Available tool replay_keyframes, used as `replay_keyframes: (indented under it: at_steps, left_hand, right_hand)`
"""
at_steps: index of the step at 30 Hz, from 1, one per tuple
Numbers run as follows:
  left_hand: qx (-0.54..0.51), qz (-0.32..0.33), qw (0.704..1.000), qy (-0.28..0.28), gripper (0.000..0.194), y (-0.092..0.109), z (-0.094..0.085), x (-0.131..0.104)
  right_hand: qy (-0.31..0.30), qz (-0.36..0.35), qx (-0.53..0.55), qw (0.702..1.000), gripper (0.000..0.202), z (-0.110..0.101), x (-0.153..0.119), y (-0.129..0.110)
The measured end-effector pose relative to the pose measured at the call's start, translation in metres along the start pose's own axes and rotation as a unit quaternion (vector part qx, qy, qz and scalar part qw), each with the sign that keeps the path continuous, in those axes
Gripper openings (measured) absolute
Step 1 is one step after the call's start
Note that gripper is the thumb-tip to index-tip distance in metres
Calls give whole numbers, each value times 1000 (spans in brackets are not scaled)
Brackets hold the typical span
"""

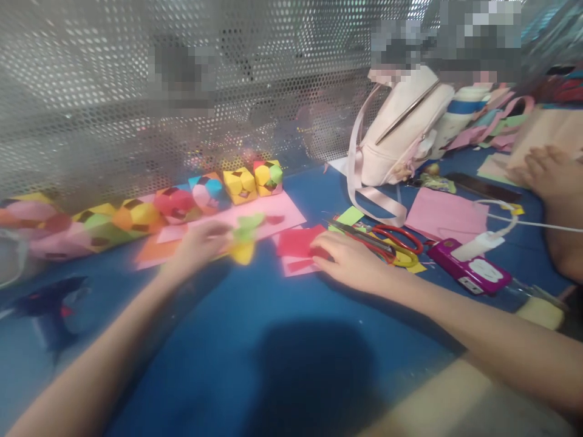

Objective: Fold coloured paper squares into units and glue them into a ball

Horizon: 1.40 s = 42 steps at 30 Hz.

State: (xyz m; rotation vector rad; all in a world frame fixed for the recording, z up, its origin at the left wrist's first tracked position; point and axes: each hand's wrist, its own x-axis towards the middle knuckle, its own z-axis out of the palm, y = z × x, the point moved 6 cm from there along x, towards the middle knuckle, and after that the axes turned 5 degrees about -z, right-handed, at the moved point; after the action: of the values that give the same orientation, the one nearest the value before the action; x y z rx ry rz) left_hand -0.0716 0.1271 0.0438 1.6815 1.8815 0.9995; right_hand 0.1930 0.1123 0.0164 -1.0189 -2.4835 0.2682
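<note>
Forearms point(113, 334) reach inward, with coloured paper between the two hands

Beyond them, on the blue tabletop point(204, 358), we find our left hand point(203, 243) with its fingertips at the left edge of a green-and-yellow paper piece point(245, 243); its fingers are bent inward, but blur hides the contact, so we cannot tell whether they grip it. That piece lies to the right of the left hand, which is the nearer one; its longer line seems to run away from us, yellow end closest and green end farther off (the edges are smeared, so we judge this loosely).

Our right hand point(344, 258) is loosely curved, thumb parted from the fingers, its fingertips touching the right edge of the red paper point(296, 243); we see no firm grip there. The red paper lies to the left of this hand and overlaps a small pink sheet point(296, 267); it sits between the two hands, nearer the right one. Just beside the right hand, on its outer side, are red-handled scissors point(410, 229); beyond the left hand, a row of folded paper shapes point(175, 205) runs along the perforated panel point(109, 133).
</note>
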Motion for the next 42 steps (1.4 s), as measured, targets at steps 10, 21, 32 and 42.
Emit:
replay_keyframes:
  at_steps: [10, 21, 32, 42]
  left_hand:
    - [13, 81, 993, -81, 24, 24, 44, -37]
    - [95, 269, 946, -152, 26, 35, 90, -79]
    - [201, 375, 892, -152, 20, 52, 100, -109]
    - [199, 397, 886, -137, 28, 55, 95, -114]
  right_hand:
    - [-6, -49, -155, 987, 30, 33, 22, 12]
    - [24, -100, -184, 977, 28, 33, 17, 12]
    - [47, -101, -178, 978, 27, 11, 3, 1]
    - [14, -138, -161, 977, 31, 4, -5, -14]
